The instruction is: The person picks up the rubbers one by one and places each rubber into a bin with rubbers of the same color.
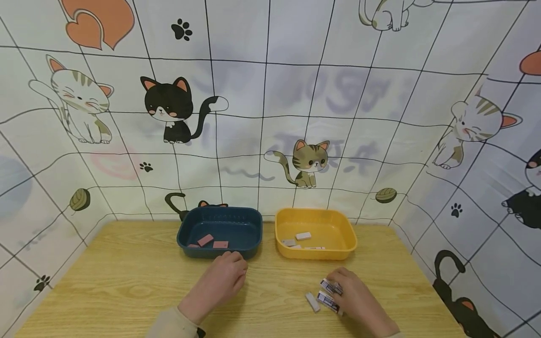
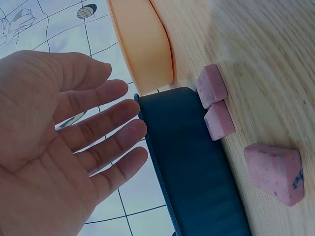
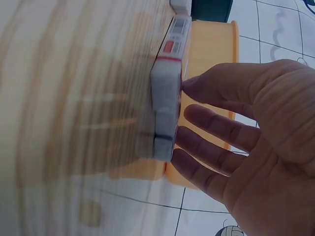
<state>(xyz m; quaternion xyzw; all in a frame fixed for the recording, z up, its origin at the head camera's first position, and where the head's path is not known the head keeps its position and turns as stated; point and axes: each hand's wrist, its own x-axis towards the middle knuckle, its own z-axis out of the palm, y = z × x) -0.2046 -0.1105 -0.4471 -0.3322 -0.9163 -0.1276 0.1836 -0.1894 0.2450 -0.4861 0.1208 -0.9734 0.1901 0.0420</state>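
My left hand [image 1: 220, 280] is in front of the blue basket [image 1: 249, 220], its fingers loosely bent and nothing in them. Pink erasers [image 1: 220, 244] show in that basket in the head view; the left wrist view has pink erasers [image 2: 275, 172] beside the basket's dark wall. On the right, my right hand [image 1: 359, 295] reaches over two paper-sleeved erasers [image 1: 328, 301] on the table, covering their right ends. Its thumb and fingertips [image 3: 189, 88] are right at the eraser edges, with the fingers spread. A bare white eraser [image 1: 313, 302] lies just left of them.
A yellow basket [image 1: 344, 232] stands right of the blue one, with several white erasers [image 1: 303, 236] inside. Both are near the back of the wooden table [image 1: 127, 281]. A cat-patterned white sheet [image 1: 241, 131] hangs behind and at both sides.
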